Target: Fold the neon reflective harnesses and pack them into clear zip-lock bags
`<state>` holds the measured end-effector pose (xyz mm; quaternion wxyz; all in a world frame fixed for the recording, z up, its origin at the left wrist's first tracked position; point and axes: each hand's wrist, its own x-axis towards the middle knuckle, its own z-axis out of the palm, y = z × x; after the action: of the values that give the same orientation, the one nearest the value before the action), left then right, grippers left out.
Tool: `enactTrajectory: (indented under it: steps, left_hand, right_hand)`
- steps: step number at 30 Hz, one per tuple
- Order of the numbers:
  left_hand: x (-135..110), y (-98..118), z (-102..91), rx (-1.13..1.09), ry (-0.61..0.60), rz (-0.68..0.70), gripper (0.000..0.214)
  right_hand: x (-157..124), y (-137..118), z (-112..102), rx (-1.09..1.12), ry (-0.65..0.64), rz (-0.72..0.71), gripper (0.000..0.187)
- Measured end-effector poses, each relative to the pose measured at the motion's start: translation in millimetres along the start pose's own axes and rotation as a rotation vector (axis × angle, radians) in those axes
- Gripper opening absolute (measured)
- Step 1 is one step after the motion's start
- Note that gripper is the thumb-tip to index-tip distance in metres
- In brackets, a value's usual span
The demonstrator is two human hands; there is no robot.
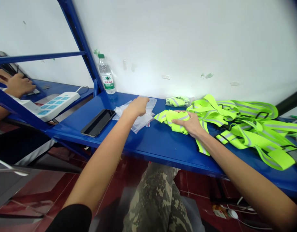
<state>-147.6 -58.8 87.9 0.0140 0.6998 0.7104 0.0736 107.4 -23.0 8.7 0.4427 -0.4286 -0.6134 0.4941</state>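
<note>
My right hand [192, 124] is closed on a bunched neon-yellow reflective vest [173, 120] made of straps with grey stripes. Its thumb lies across the folded straps, and a loose strap end hangs toward the table's front edge. Over a small pile of clear plastic zip bags [140, 122], my left hand [138, 105] has its fingers curled down on a plastic bag; the fingertips are mostly hidden. More loose reflective straps [250, 125] with black buckles lie heaped to the right. Behind my right hand sits a bagged reflective vest [177, 101] against the wall.
A black phone [98, 122] lies left of the bags on the blue table [148, 148]. A water bottle [106, 75] stands by the wall. Further left are a blue frame post [78, 29], a white power strip [58, 104] and another person's hands [19, 84].
</note>
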Motion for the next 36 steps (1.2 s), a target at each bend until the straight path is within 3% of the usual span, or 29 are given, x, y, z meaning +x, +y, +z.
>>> enactTrajectory:
  steps: [2,7,11,16,20,25,31,36]
  left_hand:
    - [5.0,-3.1,-0.2,-0.025,0.008,0.011,0.074]
    - [18.4,-8.6,-1.3,0.025,-0.214,-0.004,0.089]
    - [26.7,-4.6,5.6,-0.074,-0.01,0.03,0.064]
    - [27.2,33.7,25.6,-0.389,0.173,0.196,0.045]
    - [25.1,55.4,39.2,-0.551,0.168,0.256,0.043]
    - [23.2,58.3,34.7,-0.627,0.142,0.254,0.036]
    - [15.5,63.9,18.9,-0.538,0.154,0.319,0.037]
    - [8.1,66.1,12.3,-0.35,0.089,0.378,0.053]
  right_hand:
    - [-1.8,-3.1,-1.0,0.027,0.018,0.011,0.064]
    - [-4.0,-6.1,-4.3,0.064,0.02,0.022,0.064]
    - [-4.1,-6.9,-8.0,0.08,0.001,0.027,0.068]
    - [-5.9,-10.2,-17.4,0.161,-0.054,0.036,0.068]
    - [-5.4,-9.8,-25.8,0.15,-0.107,0.068,0.067]
    - [-2.2,-7.9,-27.7,0.133,-0.065,0.098,0.062]
    - [1.5,-3.7,-26.8,0.129,0.041,0.07,0.062]
    - [3.5,-0.9,-30.1,0.113,0.052,0.01,0.064]
